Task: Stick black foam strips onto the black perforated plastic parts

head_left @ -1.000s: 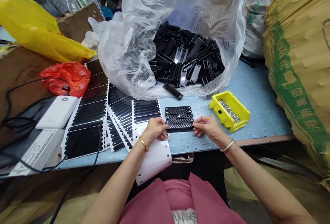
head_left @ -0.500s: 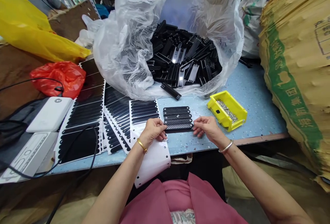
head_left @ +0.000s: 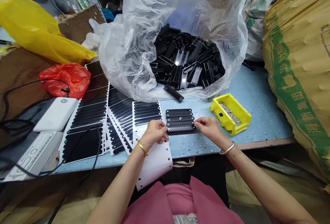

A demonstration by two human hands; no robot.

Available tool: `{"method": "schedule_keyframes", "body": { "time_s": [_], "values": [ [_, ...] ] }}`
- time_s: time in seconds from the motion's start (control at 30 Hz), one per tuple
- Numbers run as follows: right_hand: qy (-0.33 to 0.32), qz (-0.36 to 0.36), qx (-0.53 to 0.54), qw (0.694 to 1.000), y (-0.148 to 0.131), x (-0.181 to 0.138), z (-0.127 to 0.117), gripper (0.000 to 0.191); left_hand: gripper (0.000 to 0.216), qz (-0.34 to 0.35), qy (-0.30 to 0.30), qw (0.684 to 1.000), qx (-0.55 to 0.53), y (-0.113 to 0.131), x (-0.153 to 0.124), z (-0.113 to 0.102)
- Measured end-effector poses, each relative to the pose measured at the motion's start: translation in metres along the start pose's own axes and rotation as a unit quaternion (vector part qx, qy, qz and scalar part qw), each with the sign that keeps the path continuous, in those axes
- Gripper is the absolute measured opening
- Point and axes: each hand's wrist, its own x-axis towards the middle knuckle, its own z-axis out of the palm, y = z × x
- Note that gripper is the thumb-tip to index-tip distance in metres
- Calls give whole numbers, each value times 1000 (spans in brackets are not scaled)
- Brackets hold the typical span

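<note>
Several black perforated plastic strips (head_left: pixel 179 120) lie side by side on the blue table (head_left: pixel 257 114) in front of me. My left hand (head_left: pixel 154 133) pinches the left end of the nearest strip, fingers curled. My right hand (head_left: pixel 209 127) pinches its right end. A white backing sheet (head_left: pixel 154 160) hangs over the table edge under my left wrist. Sheets of black oval stickers (head_left: pixel 145 112) lie just left of the strips.
A big clear plastic bag (head_left: pixel 134 55) holds a heap of black strips (head_left: pixel 185 60) behind. A yellow bin of small screws (head_left: pixel 230 114) sits to the right. More sticker sheets (head_left: pixel 87 120), white devices with cables (head_left: pixel 55 114), red (head_left: pixel 65 77) and yellow bags lie left; a sack (head_left: pixel 301 62) stands right.
Both hands stay at the ends of the nearest strip, with only small finger shifts. The view moved slightly.
</note>
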Motion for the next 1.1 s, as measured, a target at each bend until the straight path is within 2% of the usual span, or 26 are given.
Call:
{"method": "schedule_keyframes", "body": {
  "time_s": [0.07, 0.13, 0.2, 0.27, 0.4, 0.57, 0.67, 0.73, 0.8, 0.87, 0.93, 1.0, 1.1],
  "values": [
    [8, -99, -99, 990, -8, 11, 2, 13, 9, 24, 35, 998, 39, -3, 1, -5],
    [-32, -169, -168, 971, -19, 21, 6, 18, 8, 65, 97, 989, 91, -7, 1, -11],
    [-78, -205, -220, 951, -30, 31, 11, 24, 6, 124, 150, 969, 151, -12, 0, -15],
    [-110, -217, -264, 933, -38, 37, 15, 28, 4, 191, 178, 942, 212, -14, -2, -15],
    [-146, -214, -314, 913, -46, 43, 18, 29, 16, 274, 175, 891, 316, -5, 0, -3],
    [-145, -231, -314, 909, -46, 44, 24, 26, 25, 280, 109, 840, 452, 22, 22, 18],
    [-87, -242, -275, 926, -43, 42, 13, 21, 27, 264, 71, 811, 518, 35, 32, 25],
    [-2, -245, -231, 941, -37, 38, -10, 18, 28, 265, 52, 802, 532, 38, 36, 26],
    [98, -240, -185, 948, -26, 32, -43, 18, 28, 268, 36, 804, 530, 39, 39, 26],
    [190, -191, -163, 949, -8, 27, -80, 17, 28, 270, 26, 808, 522, 38, 41, 25],
    [262, -112, -149, 947, 14, 24, -109, 18, 27, 275, 26, 812, 514, 37, 44, 24],
    [279, -43, -130, 951, 36, 23, -127, 18, 25, 276, 37, 824, 494, 38, 46, 25],
    [237, 26, -72, 969, 59, 23, -136, 18, 18, 279, 52, 859, 426, 47, 48, 32]
  ]
}}
